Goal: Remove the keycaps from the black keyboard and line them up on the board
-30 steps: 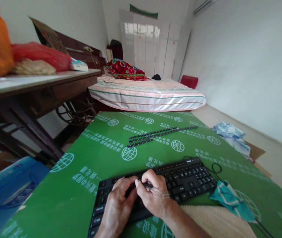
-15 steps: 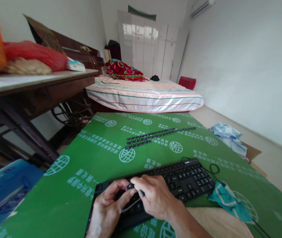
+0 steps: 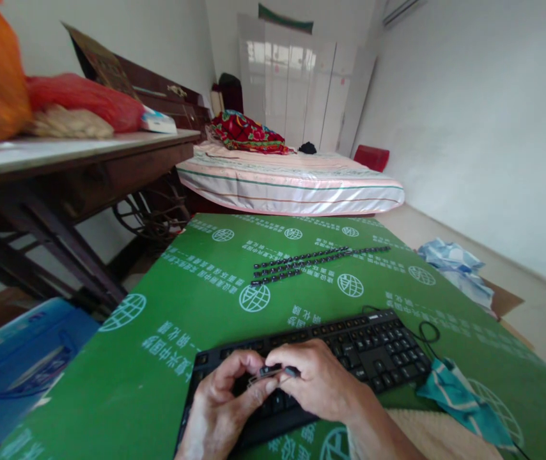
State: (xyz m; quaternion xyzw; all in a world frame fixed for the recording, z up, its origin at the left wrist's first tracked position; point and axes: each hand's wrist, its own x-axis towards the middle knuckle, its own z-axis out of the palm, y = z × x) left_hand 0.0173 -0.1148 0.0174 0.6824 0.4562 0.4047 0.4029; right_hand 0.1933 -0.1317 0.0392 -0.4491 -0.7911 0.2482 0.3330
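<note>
A black keyboard [image 3: 369,348] lies on a green printed sheet [image 3: 196,306] in front of me. Both hands meet over its left half. My left hand [image 3: 220,409] is curled, thumb and fingers pinching one end of a thin wire key puller [image 3: 266,374]. My right hand [image 3: 318,383] pinches the other end of the same wire piece, with a small dark keycap at its fingertips. Further back on the sheet lie rows of removed black keycaps [image 3: 311,262], lined up in three strips.
A teal cloth [image 3: 460,399] lies right of the keyboard, with its cable [image 3: 426,332] looped nearby. A dark wooden table [image 3: 85,172] with bags stands at left, a blue box [image 3: 18,364] below it. A bed [image 3: 292,185] is behind, crumpled cloth [image 3: 455,265] on the floor right.
The wire puller, hanging low between my hands half a second ago, is now raised level at my fingertips. Both hands stay pinched over the keyboard's left half.
</note>
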